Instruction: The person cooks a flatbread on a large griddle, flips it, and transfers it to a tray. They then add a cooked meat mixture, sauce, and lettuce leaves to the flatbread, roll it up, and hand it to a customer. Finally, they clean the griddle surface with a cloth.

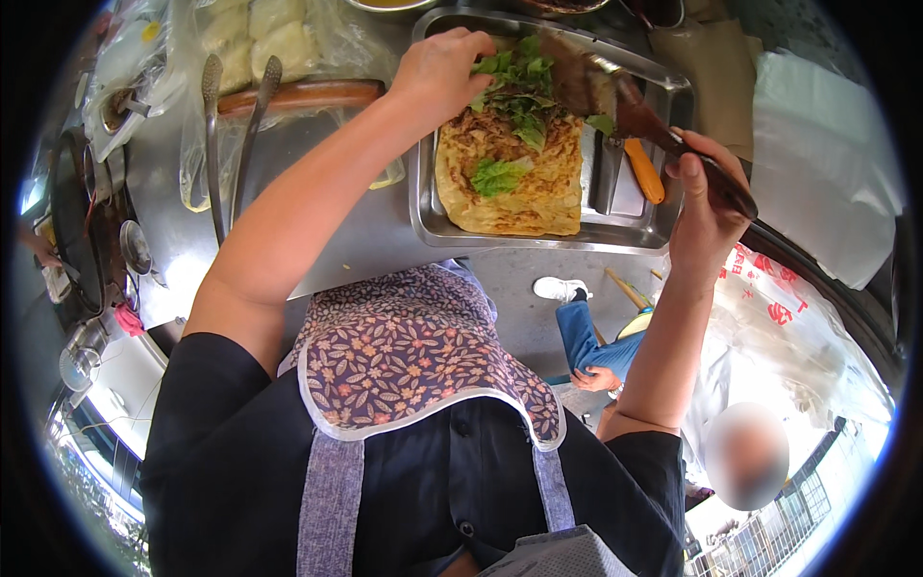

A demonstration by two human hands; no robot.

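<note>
My left hand point(443, 71) is at the far left part of a flatbread point(508, 213), its thumb and fingers around the edge of a heap of green lettuce point(523, 76). The golden-brown flatbread lies in a stainless steel tray point(425, 205). Shredded brown filling point(465, 133) covers its upper part, and a single lettuce leaf point(497, 177) sits nearer me. My right hand point(710, 195) grips the dark wooden handle of a broad-headed tool point(649, 126). Its head is blurred beside the lettuce, so its exact kind is unclear.
Right of the flatbread, an orange-handled utensil point(644, 172) lies in the tray. Metal tongs point(211, 137) and a wooden rolling pin point(303, 96) are at left, near bagged pale dough pieces point(281, 47). Plastic bags point(815, 159) lie at right. A seated person's leg point(584, 332) shows below.
</note>
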